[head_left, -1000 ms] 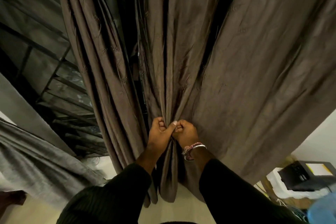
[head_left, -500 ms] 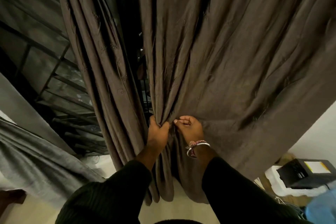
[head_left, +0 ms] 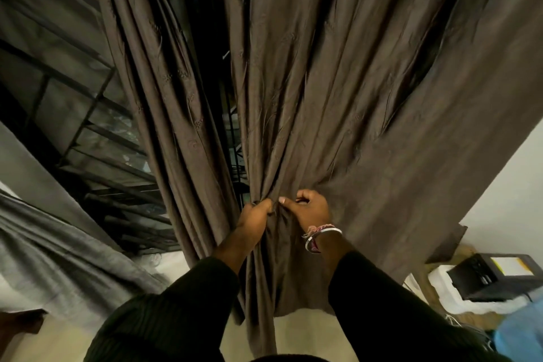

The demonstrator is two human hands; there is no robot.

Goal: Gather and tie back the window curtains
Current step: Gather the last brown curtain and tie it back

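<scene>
A wide brown curtain (head_left: 367,103) hangs in front of me and fills the right and middle of the view. My left hand (head_left: 254,222) is clenched around a bunch of its folds at the centre. My right hand (head_left: 308,210), with bracelets at the wrist, pinches more of the same fabric just to the right, almost touching the left hand. A second brown curtain panel (head_left: 164,103) hangs loose to the left, apart from both hands. Below my hands the gathered cloth falls to the floor.
A dark window with metal bars (head_left: 88,138) shows at the left and through the gap between the panels. Grey cloth (head_left: 58,261) lies at the lower left. At the lower right stand a black box (head_left: 493,276) and a blue object (head_left: 520,335) against a white wall (head_left: 508,203).
My right hand has pulled more of the right curtain in toward my left hand, so the bunch between them is thicker. Both hands sit slightly lower and closer together than half a second ago.
</scene>
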